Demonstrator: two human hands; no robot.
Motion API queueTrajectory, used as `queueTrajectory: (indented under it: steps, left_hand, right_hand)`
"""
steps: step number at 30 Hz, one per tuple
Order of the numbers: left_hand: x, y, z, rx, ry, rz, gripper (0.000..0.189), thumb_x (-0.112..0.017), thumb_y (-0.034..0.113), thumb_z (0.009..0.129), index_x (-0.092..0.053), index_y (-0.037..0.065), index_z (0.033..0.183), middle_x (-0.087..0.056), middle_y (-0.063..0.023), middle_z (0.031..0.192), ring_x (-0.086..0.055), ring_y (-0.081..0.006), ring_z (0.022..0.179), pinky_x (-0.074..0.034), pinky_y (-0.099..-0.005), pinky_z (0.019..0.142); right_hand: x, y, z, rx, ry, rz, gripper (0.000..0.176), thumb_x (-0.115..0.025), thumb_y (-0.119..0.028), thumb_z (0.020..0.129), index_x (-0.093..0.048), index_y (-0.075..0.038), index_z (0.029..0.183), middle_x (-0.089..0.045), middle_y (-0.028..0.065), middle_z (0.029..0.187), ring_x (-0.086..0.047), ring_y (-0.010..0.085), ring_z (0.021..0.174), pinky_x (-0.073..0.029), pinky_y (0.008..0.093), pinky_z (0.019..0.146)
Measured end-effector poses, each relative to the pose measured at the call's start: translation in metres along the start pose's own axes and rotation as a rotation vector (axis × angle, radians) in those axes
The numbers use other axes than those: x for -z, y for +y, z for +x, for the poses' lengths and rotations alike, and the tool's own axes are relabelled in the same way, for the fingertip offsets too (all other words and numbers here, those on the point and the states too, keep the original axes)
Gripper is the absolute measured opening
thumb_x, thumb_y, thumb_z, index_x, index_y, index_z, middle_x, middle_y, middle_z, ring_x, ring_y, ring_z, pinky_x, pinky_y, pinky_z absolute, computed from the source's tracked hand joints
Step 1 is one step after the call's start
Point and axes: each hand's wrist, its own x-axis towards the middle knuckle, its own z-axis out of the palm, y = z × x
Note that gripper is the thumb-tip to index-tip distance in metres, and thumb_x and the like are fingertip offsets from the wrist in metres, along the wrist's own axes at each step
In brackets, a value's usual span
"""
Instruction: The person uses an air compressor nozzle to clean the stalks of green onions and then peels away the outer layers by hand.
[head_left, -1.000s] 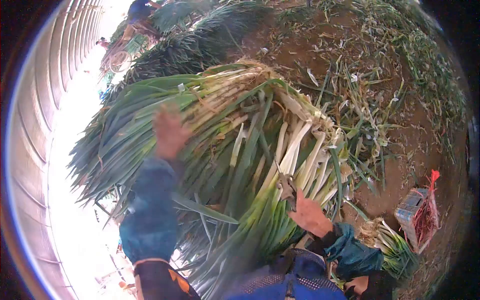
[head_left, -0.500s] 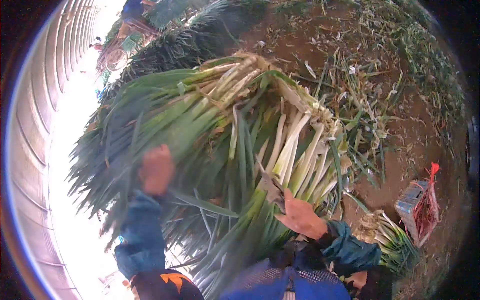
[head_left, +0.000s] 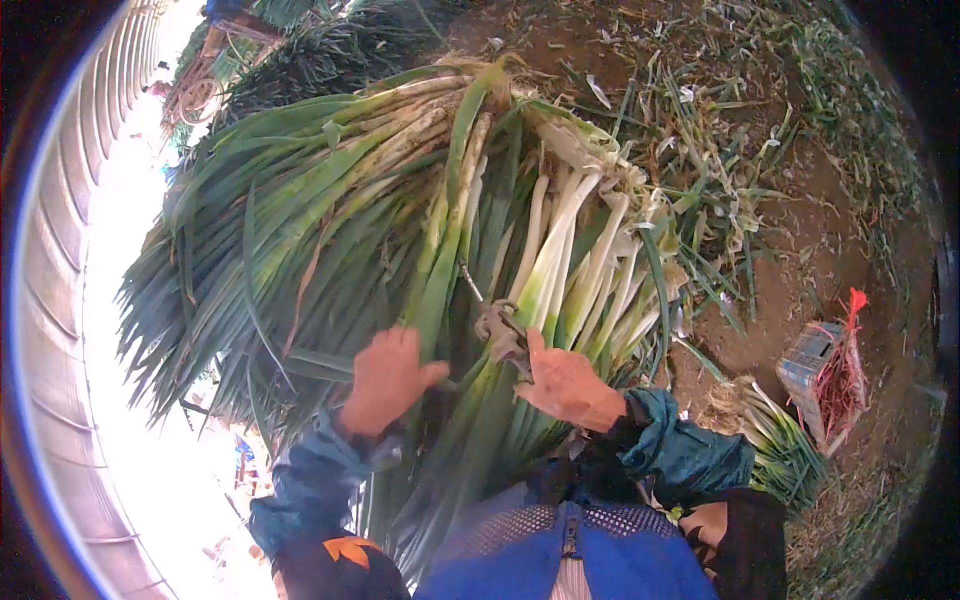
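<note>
My left hand (head_left: 388, 382) is over the green leaves of the spring onions (head_left: 340, 240), its thumb held apart from the fingers. Nothing shows in its grip. My right hand (head_left: 572, 388) is closed on a small grey-brown tool (head_left: 503, 335) with a thin pointed tip; I cannot tell its exact kind. The tool lies across the stalks below the white stems (head_left: 560, 250). Long stalks run down from there toward my body. A single upright stalk with a broad leaf (head_left: 450, 220) lies over the heap, between the white stems and the leaves on the left.
A small bundle of spring onions (head_left: 775, 445) lies on the ground at the right. Beside it stands a box of red strings (head_left: 835, 385). Loose leaves and peelings (head_left: 690, 150) litter the brown soil. Another leafy heap (head_left: 330, 60) is behind, with a ribbed wall (head_left: 60, 300) at left.
My left hand has moved right, closer to my right hand. The right hand with the tool has shifted slightly up and left. A stalk with a broad leaf now lies over the heap's middle.
</note>
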Motion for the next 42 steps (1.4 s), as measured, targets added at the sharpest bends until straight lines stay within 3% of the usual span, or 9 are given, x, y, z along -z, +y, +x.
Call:
queueTrajectory:
  steps: [4,7,13,19,25,34,36,40,42]
  left_hand:
    - [-0.012,0.010,0.082,-0.105,0.359,-0.144,0.042,-0.066,0.028,0.076,-0.051,0.000,0.103,-0.055,-0.0169,0.097,-0.052,-0.0326,0.096,-0.047,-0.0439,0.075]
    - [-0.050,0.010,0.128,0.108,0.186,0.077,0.030,-0.061,0.018,0.078,-0.052,0.002,0.102,-0.058,-0.0160,0.093,-0.058,-0.0325,0.091,-0.050,-0.0439,0.074]
    - [-0.076,0.017,0.147,0.252,0.254,0.217,0.019,-0.058,0.009,0.072,-0.058,0.001,0.090,-0.063,-0.0119,0.085,-0.065,-0.0335,0.076,-0.052,-0.0399,0.065]
    - [-0.039,-0.022,0.126,0.240,-0.032,-0.456,0.020,-0.058,0.012,0.068,-0.063,0.003,0.085,-0.060,-0.0179,0.090,-0.060,-0.0355,0.092,-0.047,-0.0428,0.077]
    - [-0.065,-0.067,0.104,-0.493,0.367,-0.452,0.018,-0.064,0.006,0.067,-0.060,0.011,0.084,-0.056,-0.0132,0.107,-0.046,-0.0329,0.104,-0.039,-0.0378,0.088]
    - [0.034,-0.033,0.141,-0.970,0.297,-0.548,0.014,-0.058,0.011,0.078,-0.062,0.009,0.091,-0.059,-0.0101,0.106,-0.053,-0.0265,0.100,-0.040,-0.0364,0.087]
    - [0.066,-0.016,0.175,-0.411,-0.090,-0.991,0.018,-0.051,0.015,0.085,-0.061,0.005,0.095,-0.059,-0.0077,0.107,-0.055,-0.0189,0.095,-0.042,-0.0306,0.083]
    - [0.084,-0.008,0.200,-0.327,0.437,-1.033,0.023,-0.050,0.022,0.087,-0.060,0.003,0.095,-0.059,-0.0039,0.092,-0.055,-0.0157,0.083,-0.044,-0.0293,0.072]
    - [0.077,0.001,0.192,-0.062,0.459,-1.156,0.022,-0.051,0.023,0.087,-0.061,0.004,0.093,-0.057,-0.0042,0.079,-0.054,-0.0157,0.074,-0.044,-0.0339,0.065]
  right_hand:
    - [0.003,0.003,0.001,0.011,0.066,0.011,0.076,-0.065,-0.028,0.075,-0.028,0.014,0.125,-0.058,0.0259,0.075,-0.059,0.0426,0.074,-0.047,0.0465,0.064]
    - [0.010,0.001,-0.002,-0.059,0.064,0.017,0.073,-0.066,-0.027,0.075,-0.030,0.013,0.124,-0.058,0.0257,0.073,-0.059,0.0415,0.073,-0.047,0.0457,0.063]
    - [0.011,-0.001,-0.008,-0.087,0.058,0.041,0.067,-0.065,-0.027,0.075,-0.033,0.010,0.120,-0.058,0.0244,0.071,-0.059,0.0409,0.073,-0.047,0.0460,0.063]
    - [0.023,-0.021,-0.025,-0.107,-0.133,0.120,0.068,-0.064,-0.026,0.075,-0.029,0.009,0.121,-0.058,0.0248,0.074,-0.059,0.0421,0.074,-0.047,0.0479,0.064]
    - [0.005,-0.005,-0.018,-0.026,-0.007,0.059,0.065,-0.064,-0.025,0.075,-0.031,0.009,0.119,-0.058,0.0256,0.076,-0.058,0.0438,0.074,-0.046,0.0491,0.064]
    - [0.008,-0.010,0.008,0.006,-0.013,0.006,0.055,-0.063,-0.023,0.073,-0.036,0.010,0.108,-0.059,0.0274,0.077,-0.059,0.0445,0.075,-0.048,0.0492,0.065]
    - [0.006,-0.005,0.007,0.079,0.042,-0.003,0.054,-0.063,-0.023,0.074,-0.036,0.009,0.107,-0.059,0.0270,0.076,-0.059,0.0449,0.076,-0.047,0.0494,0.066]
    - [0.017,0.013,0.010,-0.055,0.110,0.057,0.063,-0.064,-0.027,0.076,-0.034,0.011,0.116,-0.055,0.0236,0.070,-0.056,0.0423,0.070,-0.045,0.0465,0.061]
    - [0.028,0.017,0.005,-0.101,0.128,0.071,0.060,-0.063,-0.027,0.077,-0.034,0.009,0.115,-0.055,0.0235,0.070,-0.056,0.0423,0.070,-0.045,0.0468,0.061]
